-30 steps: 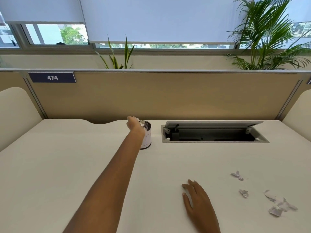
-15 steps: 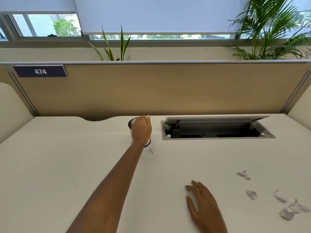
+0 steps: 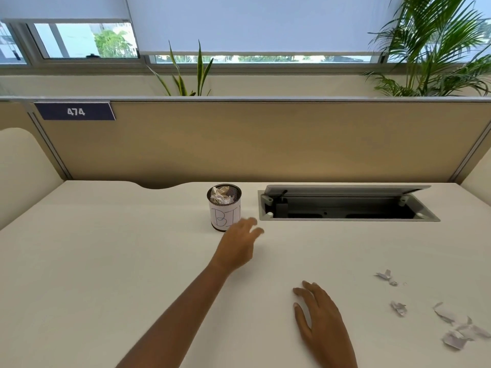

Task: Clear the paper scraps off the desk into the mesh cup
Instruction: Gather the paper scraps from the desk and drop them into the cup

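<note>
The black mesh cup (image 3: 224, 207), wrapped in a white label reading "BIN", stands upright at the back middle of the white desk (image 3: 106, 261) with crumpled paper inside. My left hand (image 3: 237, 247) hovers just in front and to the right of the cup, fingers spread, holding nothing. My right hand (image 3: 320, 318) lies flat on the desk near the front, palm down. Several white paper scraps lie at the right: one small scrap (image 3: 386, 277), another scrap (image 3: 398, 308), and a cluster of scraps (image 3: 459, 329) near the right edge.
An open cable hatch (image 3: 345, 208) is sunk into the desk right of the cup. A tan divider panel (image 3: 265, 144) with a "474" label (image 3: 75, 111) closes off the back. Plants stand behind it by the window.
My left hand was over the cup's mouth; it has pulled back toward me and to the right, now empty and spread. The right hand has stayed flat on the desk.
</note>
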